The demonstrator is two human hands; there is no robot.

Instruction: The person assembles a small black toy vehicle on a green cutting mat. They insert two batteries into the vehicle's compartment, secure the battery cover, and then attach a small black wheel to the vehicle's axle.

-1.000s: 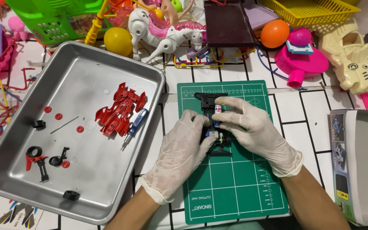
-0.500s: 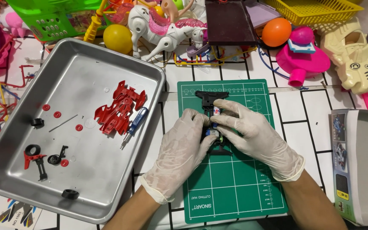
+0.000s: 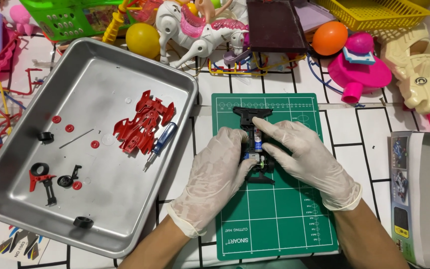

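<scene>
Two gloved hands pinch a black toy-car chassis [image 3: 256, 144] on the green cutting mat [image 3: 274, 219]: left hand [image 3: 214, 174] fingers closed on its side, right hand [image 3: 304, 159] w/ fingers pressing on top. Chassis mid-mat. Risk: uneven push probably pops a tiny part loose; it's partly hidden.

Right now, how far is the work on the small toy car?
Already apart: the red body shell lies in the metal tray beside a small screwdriver, with loose red discs and a black tyre. In hand: the left hand and right hand, both gloved, press on the black chassis on the green cutting mat. Left: chassis and shell remain separate.
</scene>
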